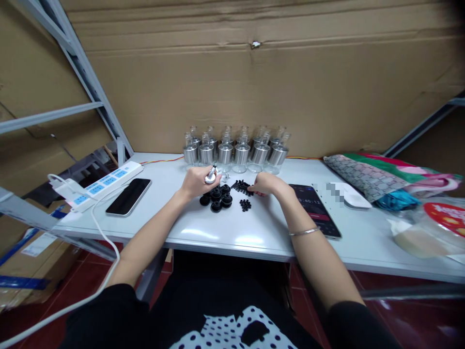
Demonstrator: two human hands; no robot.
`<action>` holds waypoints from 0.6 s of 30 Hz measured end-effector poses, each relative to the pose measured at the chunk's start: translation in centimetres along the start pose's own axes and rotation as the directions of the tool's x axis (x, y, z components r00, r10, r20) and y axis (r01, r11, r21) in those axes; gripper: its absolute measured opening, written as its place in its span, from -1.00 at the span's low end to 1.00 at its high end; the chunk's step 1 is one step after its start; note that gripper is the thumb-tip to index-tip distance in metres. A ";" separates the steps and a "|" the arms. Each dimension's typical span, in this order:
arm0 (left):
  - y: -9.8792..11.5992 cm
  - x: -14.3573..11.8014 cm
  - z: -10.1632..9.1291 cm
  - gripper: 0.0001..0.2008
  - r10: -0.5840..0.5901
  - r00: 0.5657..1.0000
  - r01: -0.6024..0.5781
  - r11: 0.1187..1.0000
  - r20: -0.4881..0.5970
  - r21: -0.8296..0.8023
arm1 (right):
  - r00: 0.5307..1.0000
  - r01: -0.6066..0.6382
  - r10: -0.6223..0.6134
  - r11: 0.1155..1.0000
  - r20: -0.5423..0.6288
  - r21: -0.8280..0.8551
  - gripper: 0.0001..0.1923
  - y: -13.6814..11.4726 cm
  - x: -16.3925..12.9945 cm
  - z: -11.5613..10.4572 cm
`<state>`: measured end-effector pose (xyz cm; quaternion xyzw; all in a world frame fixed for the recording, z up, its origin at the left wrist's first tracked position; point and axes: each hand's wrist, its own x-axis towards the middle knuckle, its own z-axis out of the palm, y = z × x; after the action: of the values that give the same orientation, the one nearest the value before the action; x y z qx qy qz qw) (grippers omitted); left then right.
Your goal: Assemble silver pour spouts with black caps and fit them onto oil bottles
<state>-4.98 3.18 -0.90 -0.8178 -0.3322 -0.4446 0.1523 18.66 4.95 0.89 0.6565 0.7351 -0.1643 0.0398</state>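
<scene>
My left hand point(199, 183) is closed around a small white and silver fitting point(210, 177) with a dark tip, held just above the table. Below and right of it lies a cluster of round black caps point(216, 198). My right hand point(266, 184) has its fingertips pinched together at the right end of a pile of short black stick-like pieces point(241, 186); what sits between them is hidden. Tiny black rings point(245, 205) are gathered nearer the front edge. Beyond my left hand, a few clear or whitish small pieces point(225, 176) show near the bottles.
Glass bottles with silver bands point(225, 154) stand in two rows at the back. On the left are a power strip point(105, 186) with a white cable and a phone point(129, 197). A phone with a timer point(316, 211), fabric bags point(385, 177) and a plastic tub point(432, 230) lie right.
</scene>
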 end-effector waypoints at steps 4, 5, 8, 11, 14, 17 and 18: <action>0.0 0.0 0.1 -0.71 0.000 1.000 0.000 1.000 0.009 0.006 | 1.000 0.009 -0.009 0.999 -0.016 -0.031 -0.74 0.0 0.2 0.2; 0.0 0.0 0.1 -0.71 -0.001 1.000 0.001 1.000 0.013 -0.001 | 1.000 0.007 -0.008 0.999 -0.020 -0.035 -0.74 0.0 0.2 0.2; 0.2 0.1 0.1 -0.69 -0.020 1.000 0.021 0.998 0.007 -0.056 | 1.000 -0.001 0.001 0.999 -0.025 -0.032 -0.72 0.2 0.4 0.2; 0.3 0.0 0.1 -0.60 -0.060 0.998 0.062 0.990 0.017 -0.126 | 0.998 0.035 -0.036 0.999 -0.061 -0.020 -0.67 0.1 0.2 -0.1; 0.1 -0.2 0.2 -0.43 -0.061 0.996 0.070 0.987 0.069 -0.142 | 0.939 0.286 -0.252 0.950 -0.236 0.125 -0.69 -1.1 -0.7 -0.5; 0.1 -0.3 0.2 -0.35 -0.028 0.992 0.044 0.990 0.122 -0.135 | 0.760 0.646 -0.459 0.612 -0.461 0.456 -0.74 -3.2 -2.1 -0.7; 0.3 -0.3 0.3 -0.34 -0.010 0.992 0.028 0.990 0.130 -0.140 | 0.712 0.702 -0.482 0.479 -0.511 0.527 -0.73 -3.8 -2.6 -0.7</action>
<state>-4.72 3.01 -1.24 -0.8502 -0.3167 -0.4150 0.0677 15.38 2.36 2.96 0.3382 0.7970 -0.3295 -0.3767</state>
